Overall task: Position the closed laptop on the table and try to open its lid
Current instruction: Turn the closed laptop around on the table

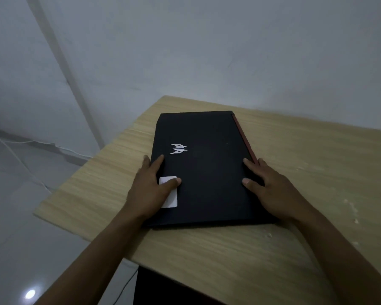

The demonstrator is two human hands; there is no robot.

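A closed black laptop (207, 164) with a silver logo and a red strip along its right edge lies flat on the light wooden table (295, 172). My left hand (150, 188) grips the laptop's left edge, thumb on the lid over a white sticker (171, 200). My right hand (271, 190) grips the right edge near the red strip, thumb and forefinger lying on the lid. The lid is shut.
The table's left edge (92, 164) and near edge run close to the laptop, with grey tiled floor (20, 216) below. White cables (15, 155) trail across the floor by the wall. A dark object (154, 289) sits under the table's front. Pale marks dot the table's right side.
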